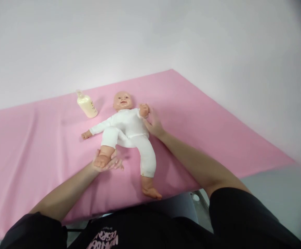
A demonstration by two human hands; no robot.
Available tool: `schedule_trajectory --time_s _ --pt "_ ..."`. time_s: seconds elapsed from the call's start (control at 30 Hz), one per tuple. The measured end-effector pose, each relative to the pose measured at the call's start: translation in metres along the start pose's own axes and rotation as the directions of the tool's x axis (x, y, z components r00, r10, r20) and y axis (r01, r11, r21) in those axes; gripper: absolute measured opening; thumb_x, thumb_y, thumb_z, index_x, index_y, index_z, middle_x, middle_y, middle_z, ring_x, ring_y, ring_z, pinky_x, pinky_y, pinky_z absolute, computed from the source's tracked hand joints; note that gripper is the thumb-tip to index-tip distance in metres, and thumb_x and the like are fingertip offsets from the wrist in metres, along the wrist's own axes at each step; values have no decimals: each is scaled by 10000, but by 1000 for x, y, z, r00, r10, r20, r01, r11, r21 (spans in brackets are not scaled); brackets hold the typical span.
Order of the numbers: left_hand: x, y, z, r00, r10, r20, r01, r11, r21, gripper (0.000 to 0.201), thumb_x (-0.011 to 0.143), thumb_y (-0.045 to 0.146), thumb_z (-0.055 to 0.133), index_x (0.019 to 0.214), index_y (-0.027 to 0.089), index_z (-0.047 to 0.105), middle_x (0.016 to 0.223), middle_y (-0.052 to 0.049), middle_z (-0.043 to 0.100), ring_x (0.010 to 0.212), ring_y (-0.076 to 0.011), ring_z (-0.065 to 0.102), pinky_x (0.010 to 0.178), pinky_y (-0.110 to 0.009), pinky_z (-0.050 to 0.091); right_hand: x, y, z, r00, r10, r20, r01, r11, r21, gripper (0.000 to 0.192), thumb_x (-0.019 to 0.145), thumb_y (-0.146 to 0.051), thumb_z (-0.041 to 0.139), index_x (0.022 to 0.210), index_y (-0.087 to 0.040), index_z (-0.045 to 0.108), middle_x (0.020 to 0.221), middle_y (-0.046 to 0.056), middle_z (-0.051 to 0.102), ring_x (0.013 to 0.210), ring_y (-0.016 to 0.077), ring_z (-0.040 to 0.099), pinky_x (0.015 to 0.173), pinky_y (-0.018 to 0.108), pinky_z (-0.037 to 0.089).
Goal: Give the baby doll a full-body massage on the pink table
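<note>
Lying face-up on a pink sheet (36, 145), a doll (126, 128) in a white suit, head toward the far wall, legs toward the near edge. Cupped under one bare foot, the left hand (106, 162), fingers spread and open beneath the sole, blurred at the tips; that leg bent up at the knee, foot resting on the palm. Stretched out straight, the other leg, bare foot just short of the sheet's near edge. Reaching in from the right, the right hand (154, 124), laid against the doll's side just below its raised arm, touching the suit; fingers partly hidden behind the doll's small fist, so cannot tell whether curled round the arm or simply flat against it. Flung out to the side, the doll's other arm, tiny hand resting on the sheet. Standing tilted near the doll's head, slightly apart from it, a cream bottle (87, 104) with a pale cap. Covering the whole bed, the sheet, lightly creased at left, running up to a plain white wall (150, 38) on two sides. Showing at the bottom edge, black sleeves and a black shirt with pink lettering.
</note>
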State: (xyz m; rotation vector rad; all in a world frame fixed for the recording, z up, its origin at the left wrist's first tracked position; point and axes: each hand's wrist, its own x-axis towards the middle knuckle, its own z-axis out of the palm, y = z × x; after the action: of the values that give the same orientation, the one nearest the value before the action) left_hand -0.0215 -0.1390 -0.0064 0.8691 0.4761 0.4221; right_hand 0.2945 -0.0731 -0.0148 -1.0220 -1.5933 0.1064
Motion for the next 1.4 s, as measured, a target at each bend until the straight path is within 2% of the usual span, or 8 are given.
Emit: schedule_trajectory --time_s 0.2,0.47,0.87,1.1,1.2,1.27,1.33,1.4 --pt "6 19 20 988 75 -136 -103 971 -216 522 914 697 476 757 205 554 515 16 375 678 -192 492 802 -379 473 -2 -14 3 933 -256 251 300 941 -154 424 1064 -433 417 1368 -294 677 1297 106 709 1270 284 644 1135 548 519" --pt "9 19 26 985 56 -162 -89 975 -202 542 947 661 521 800 149 624 515 23 431 625 -184 524 738 -355 484 1 -19 7 906 -302 296 370 905 -210 268 1042 -384 557 1227 -395 751 1224 28 754 1208 234 674 1094 516 565" --pt "11 17 25 987 54 -154 -75 988 -132 528 881 662 638 809 139 638 577 -5 541 641 -186 576 748 -363 498 0 -17 8 905 -303 298 367 911 -190 301 1045 -350 539 1275 -416 720 1248 20 745 1214 234 672 1105 517 554" --pt "5 12 12 992 47 116 -49 999 12 573 692 728 747 785 178 617 590 -38 580 705 -236 609 799 -409 519 1 -4 1 999 -34 -7 34 997 -64 598 1034 -510 489 1577 -268 433 1486 125 606 1388 283 584 1179 512 503" --pt "1 11 6 925 -117 360 77 989 124 582 639 730 780 808 192 638 615 -75 642 724 -277 658 804 -446 542 10 10 -5 987 81 -141 -70 994 81 721 1002 -567 528 1616 -247 326 1593 150 498 1445 290 534 1178 498 502" --pt "-1 15 6 829 -305 469 204 945 254 580 604 686 832 874 195 680 717 -112 703 785 -321 702 826 -486 559 15 23 -10 964 159 -212 -130 981 144 786 977 -606 544 1627 -250 282 1651 159 417 1469 298 506 1159 497 515" --pt "-2 21 8 719 -479 503 306 869 390 576 595 591 889 982 200 718 849 -134 739 870 -358 732 834 -500 575 19 40 -16 937 238 -256 -195 964 183 823 949 -633 563 1625 -263 274 1668 159 387 1466 306 505 1139 520 522" --pt "-2 28 12 670 -550 498 326 821 469 564 617 486 917 1077 220 727 940 -123 748 935 -361 743 821 -476 590 20 58 -22 904 325 -277 -261 934 245 844 908 -643 610 1602 -264 313 1643 162 423 1421 312 547 1111 556 530"
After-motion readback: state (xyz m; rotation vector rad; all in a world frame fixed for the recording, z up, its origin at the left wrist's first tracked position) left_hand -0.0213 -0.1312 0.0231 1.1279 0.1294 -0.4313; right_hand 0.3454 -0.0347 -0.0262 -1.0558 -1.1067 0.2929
